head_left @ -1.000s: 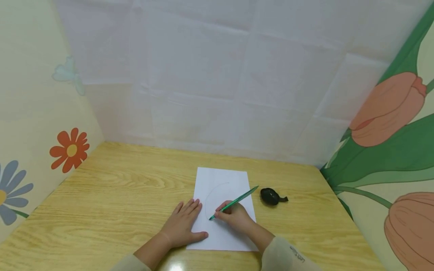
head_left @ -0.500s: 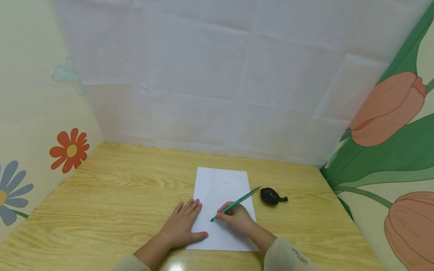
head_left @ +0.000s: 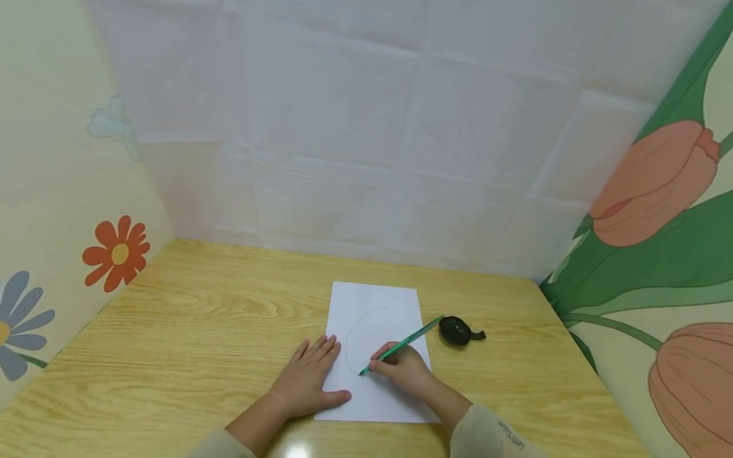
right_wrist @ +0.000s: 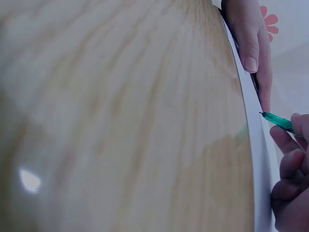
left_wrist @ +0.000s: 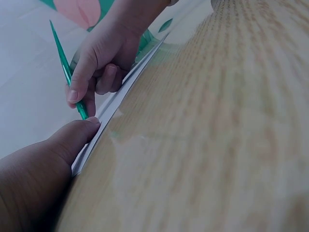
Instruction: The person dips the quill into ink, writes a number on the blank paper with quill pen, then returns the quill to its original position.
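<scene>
The green pen is pinched in the grip of the right hand over the paper, its long axis set from eight o'clock, tip end, to two; at nine o'clock, the paper is touched by the left hand, fingers straight.

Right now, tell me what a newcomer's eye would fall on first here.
Probably the green pen in the right hand, its tip at the near end of a thin curved line on the white paper. Next, perhaps, the shiny black object just right of the paper, and the large orange tulips at the head view's right side.
</scene>
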Tool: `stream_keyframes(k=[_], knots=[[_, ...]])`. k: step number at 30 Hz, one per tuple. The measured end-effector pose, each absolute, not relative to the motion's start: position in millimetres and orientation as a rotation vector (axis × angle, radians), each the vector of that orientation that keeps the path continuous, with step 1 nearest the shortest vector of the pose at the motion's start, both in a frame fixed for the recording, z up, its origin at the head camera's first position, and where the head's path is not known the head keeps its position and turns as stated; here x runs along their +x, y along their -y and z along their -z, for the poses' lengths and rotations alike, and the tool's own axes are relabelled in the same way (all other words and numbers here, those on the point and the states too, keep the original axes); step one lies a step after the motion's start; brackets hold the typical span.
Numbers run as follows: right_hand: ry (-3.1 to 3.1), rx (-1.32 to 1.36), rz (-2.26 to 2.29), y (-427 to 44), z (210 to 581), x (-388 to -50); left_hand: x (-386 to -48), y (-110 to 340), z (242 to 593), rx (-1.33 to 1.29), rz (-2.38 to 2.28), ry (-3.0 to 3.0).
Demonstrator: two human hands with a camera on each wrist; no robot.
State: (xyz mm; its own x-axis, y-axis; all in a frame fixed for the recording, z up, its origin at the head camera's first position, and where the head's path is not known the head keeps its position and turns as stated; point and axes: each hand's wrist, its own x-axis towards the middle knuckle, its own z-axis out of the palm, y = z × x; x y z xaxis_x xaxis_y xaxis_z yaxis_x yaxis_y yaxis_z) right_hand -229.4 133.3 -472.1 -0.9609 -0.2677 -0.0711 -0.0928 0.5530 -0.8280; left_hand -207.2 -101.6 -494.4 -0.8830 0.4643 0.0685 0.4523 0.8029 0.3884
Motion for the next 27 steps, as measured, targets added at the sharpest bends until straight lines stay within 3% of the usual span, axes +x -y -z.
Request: stream_keyframes(k=[27], knots=[[-2.554,-0.287,1.429,-147,474,-225,-206,101,493,0.759,-0.645,-2.981]])
